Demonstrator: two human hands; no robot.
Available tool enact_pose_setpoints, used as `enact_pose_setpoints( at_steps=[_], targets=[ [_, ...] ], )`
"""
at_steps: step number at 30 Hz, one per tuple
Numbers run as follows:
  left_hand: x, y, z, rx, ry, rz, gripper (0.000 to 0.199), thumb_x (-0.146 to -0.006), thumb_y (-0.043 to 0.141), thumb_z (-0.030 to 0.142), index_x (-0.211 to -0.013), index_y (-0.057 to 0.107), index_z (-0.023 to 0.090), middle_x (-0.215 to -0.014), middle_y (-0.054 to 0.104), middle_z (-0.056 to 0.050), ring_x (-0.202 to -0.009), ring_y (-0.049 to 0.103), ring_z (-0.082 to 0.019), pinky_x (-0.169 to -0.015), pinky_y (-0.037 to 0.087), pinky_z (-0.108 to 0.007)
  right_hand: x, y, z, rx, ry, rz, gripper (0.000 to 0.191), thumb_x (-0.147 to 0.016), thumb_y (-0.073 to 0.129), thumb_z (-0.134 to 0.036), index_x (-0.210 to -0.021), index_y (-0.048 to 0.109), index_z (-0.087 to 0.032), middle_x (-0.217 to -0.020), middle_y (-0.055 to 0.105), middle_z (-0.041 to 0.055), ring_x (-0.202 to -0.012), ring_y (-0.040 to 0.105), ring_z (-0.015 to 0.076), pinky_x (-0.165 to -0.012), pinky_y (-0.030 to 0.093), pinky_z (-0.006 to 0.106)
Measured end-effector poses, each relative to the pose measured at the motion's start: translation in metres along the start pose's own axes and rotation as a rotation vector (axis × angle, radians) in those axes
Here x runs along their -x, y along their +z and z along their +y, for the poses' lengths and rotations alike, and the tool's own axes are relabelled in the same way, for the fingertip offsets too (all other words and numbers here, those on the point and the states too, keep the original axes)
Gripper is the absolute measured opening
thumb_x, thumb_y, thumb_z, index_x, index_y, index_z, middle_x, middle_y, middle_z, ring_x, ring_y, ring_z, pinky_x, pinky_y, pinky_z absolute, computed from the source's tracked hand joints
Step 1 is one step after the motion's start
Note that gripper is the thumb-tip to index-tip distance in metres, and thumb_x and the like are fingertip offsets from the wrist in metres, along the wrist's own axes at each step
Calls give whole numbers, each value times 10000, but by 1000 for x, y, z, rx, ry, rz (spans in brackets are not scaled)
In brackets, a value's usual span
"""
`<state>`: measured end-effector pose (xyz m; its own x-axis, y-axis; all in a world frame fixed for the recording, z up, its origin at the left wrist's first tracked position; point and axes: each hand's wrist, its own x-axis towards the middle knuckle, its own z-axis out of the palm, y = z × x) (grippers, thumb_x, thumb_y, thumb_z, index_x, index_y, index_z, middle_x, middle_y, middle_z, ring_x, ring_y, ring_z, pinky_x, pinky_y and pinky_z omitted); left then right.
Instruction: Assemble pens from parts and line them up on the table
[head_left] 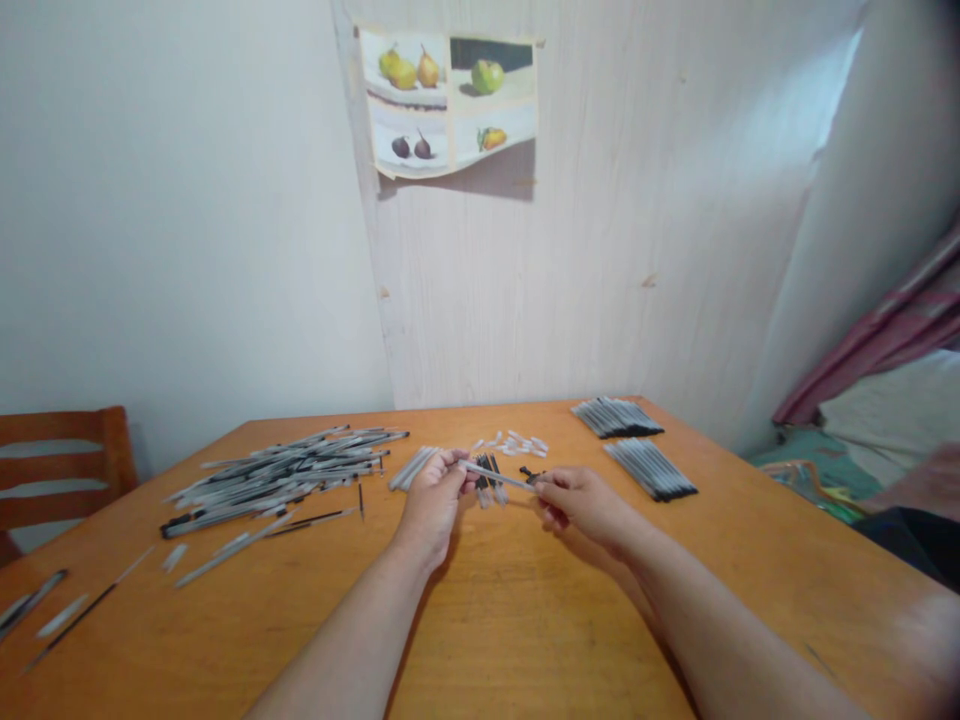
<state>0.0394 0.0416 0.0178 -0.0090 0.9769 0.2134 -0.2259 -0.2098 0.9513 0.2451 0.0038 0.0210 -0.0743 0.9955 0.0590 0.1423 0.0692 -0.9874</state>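
Observation:
A clear pen barrel (499,476) spans the gap between my two hands, just above the table. My left hand (435,505) pinches its left end between thumb and fingers. At the other end, the closed fingers of my right hand (581,503) grip the barrel's tip; whether they also hold a small part is hidden. Beneath the barrel lie several dark refills (491,492) with pale ends. Small black pieces (531,471) rest just beyond my right fingers. Several bare barrels (412,468) lie side by side behind my left hand, and small clear caps (517,443) are scattered farther back.
A large loose heap of pens (285,475) covers the table's left side. Two neat rows of black-ended pens, a far row (616,417) and a nearer row (651,469), lie at right. Stray refills (94,603) lie front left. A wooden chair (67,465) stands beyond the left edge.

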Motion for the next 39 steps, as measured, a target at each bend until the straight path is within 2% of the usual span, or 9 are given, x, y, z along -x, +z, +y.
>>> enact_pose_setpoints(
  at_steps=[4, 9, 12, 15, 21, 26, 31, 36, 39],
  targets=[
    [0, 0, 2, 13, -1, -21, 263, -756, 667, 286, -984, 654, 156, -911, 695, -53, -804, 630, -135, -734, 474, -247, 2, -1, 3, 27, 58, -64, 248, -770, 638, -353, -610, 566, -177, -475, 569, -14, -424, 494, 93, -457, 380, 205],
    [-3, -3, 2, 12, -2, 16, 362, -725, 692, 263, -1070, 643, 169, -1059, 697, -88, -965, 647, -177, -867, 470, -304, -1, -5, 2, 194, -11, -33, 213, -770, 562, -287, -587, 552, -177, -485, 550, -23, -442, 479, 90, -469, 347, 207],
    [-6, -6, 0, -92, 41, 76, 356, -741, 674, 247, -1086, 636, 172, -1160, 669, -109, -1086, 615, -198, -963, 435, -350, -3, -10, -5, 300, -30, 102, 172, -747, 569, -291, -629, 594, -169, -533, 553, -21, -504, 487, 100, -485, 328, 212],
    [-10, -10, -4, -221, 89, 78, 314, -767, 640, 266, -1065, 637, 165, -1139, 672, -108, -1090, 610, -214, -995, 421, -386, -2, -21, -17, 409, -103, 279, 179, -744, 577, -326, -679, 639, -170, -600, 580, -12, -581, 500, 117, -528, 329, 224],
    [-10, -12, -5, -382, 203, 26, 294, -792, 586, 295, -1042, 648, 151, -1096, 686, -105, -1054, 627, -226, -1012, 419, -406, 5, -65, -29, 456, -142, 533, 225, -745, 588, -379, -736, 687, -177, -660, 616, -1, -610, 501, 124, -551, 337, 232],
    [-5, -9, 1, -472, 245, -12, 305, -804, 572, 337, -1026, 662, 148, -1055, 699, -104, -1016, 640, -241, -977, 447, -413, 8, -128, -7, 434, 10, 741, 304, -724, 597, -403, -806, 714, -135, -592, 573, -3, -524, 460, 116, -487, 295, 236],
    [-5, -9, 1, -570, 318, -54, 296, -824, 552, 371, -1000, 672, 166, -1030, 700, -95, -1010, 634, -248, -954, 464, -414, 8, -179, 28, 546, 140, 880, 259, -726, 594, -400, -682, 674, -157, -510, 510, -18, -487, 424, 119, -467, 258, 250],
    [-12, -16, -6, -673, 344, -77, 322, -845, 520, 400, -1022, 667, 175, -1050, 691, -94, -1014, 628, -250, -939, 472, -421, 3, -196, 54, 632, 234, 898, 237, -721, 601, -373, -583, 627, -182, -497, 532, 2, -474, 448, 128, -454, 237, 254],
    [-13, -19, -7, -710, 371, -89, 323, -853, 515, 404, -1031, 664, 180, -1085, 680, -93, -1060, 611, -246, -960, 458, -407, 1, -198, 67, 671, 275, 892, 218, -739, 583, -364, -637, 663, -190, -564, 607, 28, -502, 507, 139, -458, 262, 243]
  ],
)
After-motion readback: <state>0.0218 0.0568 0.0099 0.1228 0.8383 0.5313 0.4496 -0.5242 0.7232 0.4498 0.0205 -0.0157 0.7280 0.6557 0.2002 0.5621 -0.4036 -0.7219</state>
